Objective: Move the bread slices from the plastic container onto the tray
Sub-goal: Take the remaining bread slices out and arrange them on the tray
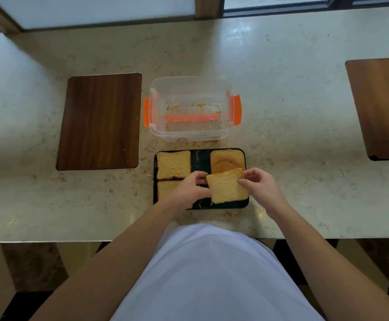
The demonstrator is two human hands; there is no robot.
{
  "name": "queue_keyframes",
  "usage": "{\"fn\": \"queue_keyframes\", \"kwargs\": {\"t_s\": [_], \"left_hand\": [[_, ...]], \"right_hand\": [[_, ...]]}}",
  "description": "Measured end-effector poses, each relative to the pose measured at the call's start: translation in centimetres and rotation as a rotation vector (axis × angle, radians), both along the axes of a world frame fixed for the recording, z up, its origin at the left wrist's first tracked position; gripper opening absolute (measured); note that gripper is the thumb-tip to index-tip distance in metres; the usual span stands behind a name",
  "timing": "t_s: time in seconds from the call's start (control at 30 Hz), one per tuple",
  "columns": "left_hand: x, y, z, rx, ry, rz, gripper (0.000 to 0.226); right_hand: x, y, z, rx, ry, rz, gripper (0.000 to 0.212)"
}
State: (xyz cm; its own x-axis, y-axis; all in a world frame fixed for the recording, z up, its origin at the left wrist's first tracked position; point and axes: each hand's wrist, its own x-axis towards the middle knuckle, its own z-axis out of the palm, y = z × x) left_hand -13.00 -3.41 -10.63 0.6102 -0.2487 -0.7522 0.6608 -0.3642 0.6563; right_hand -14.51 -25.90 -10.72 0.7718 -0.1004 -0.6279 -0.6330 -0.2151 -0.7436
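— Any brand or writing to read on your end?

— None that I can make out. The box [190,110] is clear plastic with orange clips, and I see no label on it or on the tray [200,161].

— Where is the slice you are working with?

— I have it between both hands over the tray's near right corner. The slice [226,186] is tilted, its far edge overlapping the near edge of the bread [227,161] that lies in the tray's far right corner. My left hand [192,186] pinches its left edge, my right hand [259,185] pinches its right edge. So the hands are apart, each closed on the same slice.

— Is it touching the tray?

— I cannot tell; its near edge sits low over the tray's near edge.

— And the rest of the bread?

— One piece [173,164] lies flat in the tray's far left corner. Another [165,189] lies in the near left corner, partly hidden under my left hand.

— The box?

— It stands on the counter [281,112] just beyond the tray's far edge, open, with only crumbs on its floor. A wooden board [99,121] lies to its left; another one [381,107] lies near the counter's right edge.
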Motion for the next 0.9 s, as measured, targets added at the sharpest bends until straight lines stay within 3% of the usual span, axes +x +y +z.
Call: {"fn": "queue_keyframes", "kwargs": {"t_s": [0.13, 0.37, 0.53, 0.7, 0.8, 0.9], "left_hand": [[-0.5, -1.4, -1.0, 0.110, -0.026, 0.030, 0.072], [-0.7, -1.3, -1.6, 0.173, -0.025, -0.043, 0.064], [-0.5, -1.8, -1.0, 0.195, -0.035, -0.050, 0.069], [-0.5, -2.4, -0.4, 0.252, -0.083, -0.120, 0.048], [-0.7, -2.7, -0.3, 0.275, -0.084, -0.188, 0.019], [-0.6, -3.0, -0.3, 0.301, -0.100, -0.225, 0.020]], "right_hand": [[-1.2, 0.8, -0.6, -0.188, -0.061, -0.016, 0.020], [-2.6, 0.6, -2.0, -0.488, -0.108, 0.180, 0.020], [-2.7, 0.6, -1.7, -0.480, -0.089, 0.207, 0.028], [-2.7, 0.8, -1.3, -0.486, -0.059, 0.251, 0.027], [-2.7, 1.3, -1.1, -0.569, -0.072, 0.373, 0.013], [-2.3, 1.7, -0.8, -0.643, -0.048, 0.475, 0.011]]}}
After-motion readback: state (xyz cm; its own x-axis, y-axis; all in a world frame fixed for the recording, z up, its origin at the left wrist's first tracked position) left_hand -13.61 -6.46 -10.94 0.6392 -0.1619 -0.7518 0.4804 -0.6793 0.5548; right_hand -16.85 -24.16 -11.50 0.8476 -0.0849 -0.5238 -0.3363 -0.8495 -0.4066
